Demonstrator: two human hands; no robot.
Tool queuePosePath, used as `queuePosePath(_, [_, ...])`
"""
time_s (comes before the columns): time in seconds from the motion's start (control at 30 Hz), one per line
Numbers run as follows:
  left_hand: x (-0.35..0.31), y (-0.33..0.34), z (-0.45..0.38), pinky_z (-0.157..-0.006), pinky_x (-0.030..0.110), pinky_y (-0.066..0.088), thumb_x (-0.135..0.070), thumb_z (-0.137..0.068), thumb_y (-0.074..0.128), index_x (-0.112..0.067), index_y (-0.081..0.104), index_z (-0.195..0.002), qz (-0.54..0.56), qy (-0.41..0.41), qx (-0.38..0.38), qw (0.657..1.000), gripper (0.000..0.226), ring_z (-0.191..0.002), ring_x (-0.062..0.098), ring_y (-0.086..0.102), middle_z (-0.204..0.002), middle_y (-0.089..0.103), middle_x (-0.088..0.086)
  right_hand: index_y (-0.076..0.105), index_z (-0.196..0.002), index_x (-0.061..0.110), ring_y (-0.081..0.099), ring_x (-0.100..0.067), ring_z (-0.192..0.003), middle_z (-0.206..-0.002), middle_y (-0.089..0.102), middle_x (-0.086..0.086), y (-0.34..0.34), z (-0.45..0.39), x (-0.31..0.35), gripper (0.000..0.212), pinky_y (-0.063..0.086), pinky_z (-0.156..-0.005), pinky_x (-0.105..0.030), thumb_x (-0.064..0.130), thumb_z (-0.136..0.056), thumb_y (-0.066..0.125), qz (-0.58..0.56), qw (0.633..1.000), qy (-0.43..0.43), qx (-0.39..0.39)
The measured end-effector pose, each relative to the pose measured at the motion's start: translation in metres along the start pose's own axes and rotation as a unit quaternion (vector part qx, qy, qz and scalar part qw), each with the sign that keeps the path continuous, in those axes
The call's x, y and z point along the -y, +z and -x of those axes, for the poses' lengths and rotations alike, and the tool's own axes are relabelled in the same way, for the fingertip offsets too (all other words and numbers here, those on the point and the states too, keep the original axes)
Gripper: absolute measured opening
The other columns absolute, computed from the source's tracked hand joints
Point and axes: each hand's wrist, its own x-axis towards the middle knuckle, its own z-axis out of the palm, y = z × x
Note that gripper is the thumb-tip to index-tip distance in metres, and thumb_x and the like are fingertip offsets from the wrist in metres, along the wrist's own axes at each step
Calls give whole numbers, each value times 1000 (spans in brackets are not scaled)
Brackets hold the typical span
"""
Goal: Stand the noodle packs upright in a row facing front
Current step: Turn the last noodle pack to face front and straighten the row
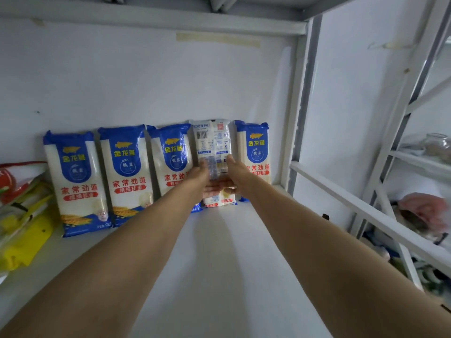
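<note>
Noodle packs: five upright; four face front [78, 181].
Fifth pack [211, 142]: at 12 o'clock, back outward.
Left hand [199, 173], right hand [235, 169]: both grasp it.

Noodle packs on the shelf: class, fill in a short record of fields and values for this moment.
packs standing: five, against the back wall
front-facing: four, e.g. leftmost pack
reversed pack: fourth from left, barcode side out, upside down
left hand: on the reversed pack
right hand: on the reversed pack
shelf: white
left edge: yellow bag
</note>
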Motion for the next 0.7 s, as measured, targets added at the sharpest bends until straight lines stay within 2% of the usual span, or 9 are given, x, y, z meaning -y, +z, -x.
queuePosePath(0.13, [4, 3, 12, -87, 41, 55, -51, -101, 25, -9, 53, -131, 65, 6, -14, 998, 59, -104, 35, 68, -121, 66, 26, 56, -99, 11, 64, -21, -65, -78, 67, -12, -8, 7, 2, 50, 54, -67, -32, 51, -100, 26, -68, 997, 24, -10])
queuePosePath(0.23, [8, 2, 21, -85, 42, 53, -61, -97, 24, -8, 56, -129, 139, -9, -3, 990, 70, -101, 34, 66, -120, 65, 25, 53, -84, 8, 64, -23, -65, -76, 66, -15, -12, 14, 4, 56, 57, -71, -34, 55, -99, 27, -92, 995, 38, -16])
queuePosePath(0.3, [10, -2, 27, -84, 42, 53, -67, -93, 26, -5, 57, -120, 175, -17, 7, 984, 74, -98, 33, 65, -114, 64, 25, 58, -88, 4, 64, -25, -63, -78, 65, -17, -15, 19, 4, 63, 57, -59, -32, 60, -96, 30, -110, 993, 45, 3])
queuePosePath(0.37, [13, -7, 33, -84, 41, 54, -63, -95, 32, -2, 55, -114, 214, -11, 21, 977, 68, -99, 31, 64, -115, 65, 23, 60, -86, 2, 60, -24, -62, -79, 63, -16, -22, 27, 5, 60, 53, -51, -28, 58, -95, 38, -141, 989, 47, 27])
queuePosePath(0.43, [13, -13, 44, -75, 34, 57, -49, -99, 38, -4, 55, -104, 198, 18, 55, 979, 49, -91, 22, 68, -105, 71, 13, 58, -84, 5, 61, -25, -71, -84, 62, -15, -32, 32, 3, 54, 53, -59, -31, 56, -94, 44, -119, 991, 25, 47])
queuePosePath(0.5, [16, -18, 46, -76, 37, 60, -36, -97, 51, -10, 54, -116, 95, 67, 62, 991, 33, -87, 21, 72, -112, 72, 12, 57, -90, 11, 68, -27, -88, -100, 67, -15, -39, 36, -1, 39, 59, -77, -37, 50, -91, 55, -26, 997, -25, 73])
queuePosePath(0.57, [17, -23, 48, -74, 39, 61, -26, -93, 60, -25, 40, -135, -34, 150, 24, 988, 46, -92, 20, 70, -126, 64, 10, 56, -94, 16, 72, -26, -95, -109, 71, -11, -41, 38, -7, 27, 58, -87, -44, 38, -85, 69, 8, 996, -64, 60])
queuePosePath(0.63, [15, -23, 49, -60, 25, 58, -20, -90, 66, -35, 23, -147, -58, 210, 12, 976, 73, -90, 12, 68, -124, 62, 1, 54, -101, 21, 73, -25, -93, -108, 70, -8, -39, 37, -10, 30, 59, -85, -47, 31, -82, 74, -13, 995, -101, 23])
queuePosePath(0.7, [10, -22, 51, -61, 20, 55, -18, -88, 69, -25, 25, -148, -51, 217, -14, 975, 75, -88, 11, 68, -119, 64, 2, 49, -113, 27, 73, -25, -92, -108, 69, -7, -36, 38, -8, 39, 60, -82, -47, 28, -83, 74, -41, 991, -129, 9])
